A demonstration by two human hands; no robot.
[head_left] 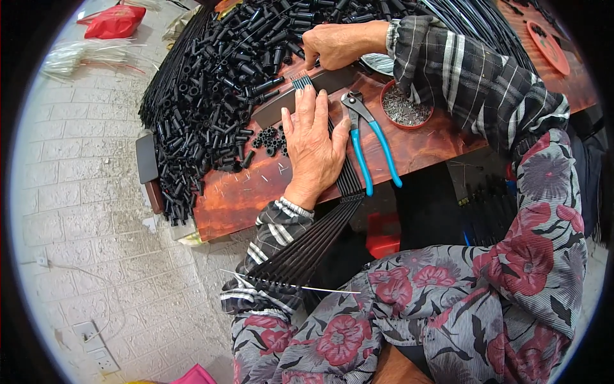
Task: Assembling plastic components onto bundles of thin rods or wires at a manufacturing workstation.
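Note:
My left hand [315, 137] lies flat with fingers stretched over a row of black cables [348, 176], pressing them to the reddish wooden table. The cables fan down from the table edge across my left sleeve and lap. Beyond my fingertips their thin, pale wire ends [299, 78] stick out side by side. My right hand [339, 48] is closed, its index finger bent down just past those ends; whatever it pinches is hidden. Right of my left hand lie pliers [364, 131] with blue handles. A red bowl [384, 110] of small metal pieces sits below my right forearm.
A large heap of black tubular fittings [217, 96] covers the table's left and far side. Small black rings [270, 141] lie left of my left hand, near a dark bar [272, 110]. Long black cables [476, 22] lie at the far right, beside a red dish [549, 48].

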